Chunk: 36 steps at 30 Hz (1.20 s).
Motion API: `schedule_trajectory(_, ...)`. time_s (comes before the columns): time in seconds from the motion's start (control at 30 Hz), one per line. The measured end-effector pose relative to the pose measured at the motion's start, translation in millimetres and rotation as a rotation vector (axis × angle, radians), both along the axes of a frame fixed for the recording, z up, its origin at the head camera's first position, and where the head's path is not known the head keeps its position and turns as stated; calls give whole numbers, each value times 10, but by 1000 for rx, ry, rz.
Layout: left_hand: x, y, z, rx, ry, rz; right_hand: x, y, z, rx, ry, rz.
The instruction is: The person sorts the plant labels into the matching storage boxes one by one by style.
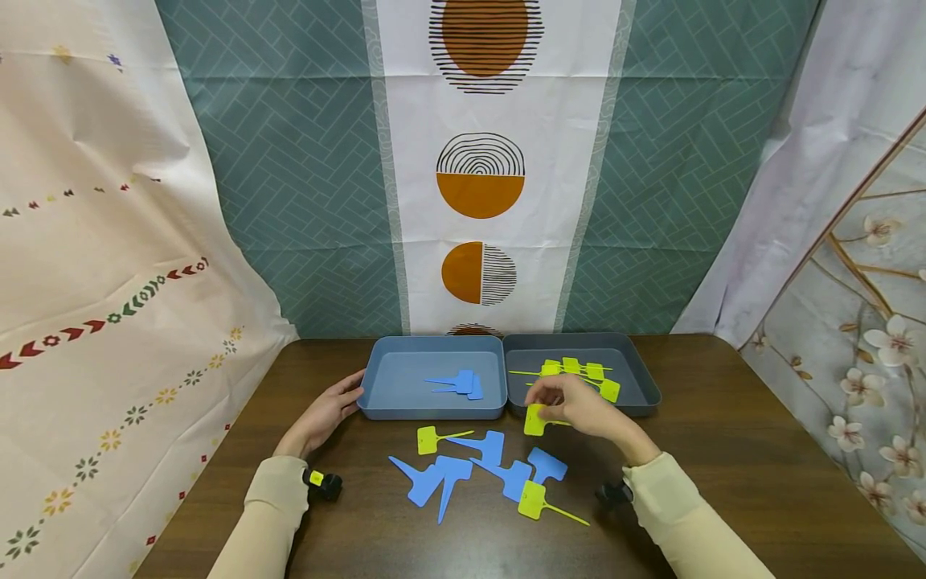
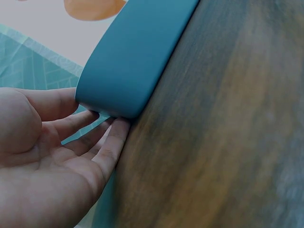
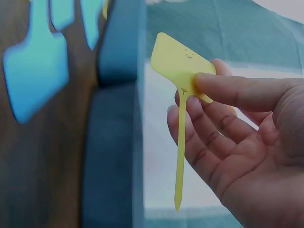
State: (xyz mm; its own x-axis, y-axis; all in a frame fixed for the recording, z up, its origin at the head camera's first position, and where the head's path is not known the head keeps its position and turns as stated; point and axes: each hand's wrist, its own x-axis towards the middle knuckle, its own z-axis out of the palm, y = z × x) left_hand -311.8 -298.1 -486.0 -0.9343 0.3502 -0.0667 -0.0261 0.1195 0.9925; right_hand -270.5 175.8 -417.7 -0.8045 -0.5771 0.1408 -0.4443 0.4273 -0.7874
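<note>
Though few, tags (image 1: 465, 381) in blue tray (image 1: 398, 378)

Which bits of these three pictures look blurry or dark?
Head view: brightest, mostly crisp; left wrist view: dimmer, wooden tabletop smeared, left hand clearer; right wrist view: also dim, blue tag soft-edged, yellow tag in the right hand sharper.

We note head view evenly lit, soft sheen on desk (image 1: 391, 555); wrist views dimmer, desk blurred there, yellow tag (image 3: 173, 59) clearer.
</note>
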Motion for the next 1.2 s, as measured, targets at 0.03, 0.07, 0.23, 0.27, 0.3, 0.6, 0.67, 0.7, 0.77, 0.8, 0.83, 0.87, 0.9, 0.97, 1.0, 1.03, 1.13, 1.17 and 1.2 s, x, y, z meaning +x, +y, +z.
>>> schedule_trajectory(0.03,-2,0,-4,-2,-2,2,-19,48,23,-8,4,-15)
schedule_trajectory(0.07,-4,-1,-6,-2,-3,3,-37,96,48,-13,11,-28)
schedule_trajectory(0.23,-8,-5,-10,-3,-5,2,-78,291,130,-26,39,-92)
schedule_trajectory(0.27,-5,-7,-8,-2,-4,0,-77,316,143,-24,46,-102)
schedule_trajectory(0.3,-3,-8,-8,-1,-4,0,-74,336,155,-26,50,-113)
schedule_trajectory(0.6,1,-11,-10,-1,-8,0,-60,421,221,-39,60,-152)
schedule_trajectory(0.67,-3,-2,-8,5,-10,1,-62,437,229,-40,64,-157)
schedule_trajectory(0.7,-6,3,-8,10,-11,2,-63,447,236,-43,65,-157)
schedule_trajectory(0.77,-12,7,-9,13,-7,0,-72,460,258,-45,68,-158)
schedule_trajectory(0.8,-15,8,-11,15,-6,0,-79,464,273,-43,72,-159)
schedule_trajectory(0.83,-18,7,-14,15,-5,0,-89,473,289,-38,71,-160)
schedule_trajectory(0.87,-21,7,-17,17,-5,1,-101,481,305,-32,72,-162)
schedule_trajectory(0.9,-25,4,-20,15,-3,0,-116,490,323,-27,70,-166)
schedule_trajectory(0.97,-29,-1,-26,14,-1,1,-153,514,359,-10,72,-178)
schedule_trajectory(1.0,-31,-3,-29,15,-2,2,-175,528,377,0,76,-185)
schedule_trajectory(1.03,-32,-6,-31,12,-2,2,-195,545,395,9,74,-193)
schedule_trajectory(1.13,-37,-9,-37,1,-5,5,-256,596,449,44,80,-212)
schedule_trajectory(1.17,-38,-9,-39,-6,-4,3,-278,612,465,50,77,-213)
schedule_trajectory(1.2,-40,-9,-39,-9,-8,5,-300,626,483,55,74,-213)
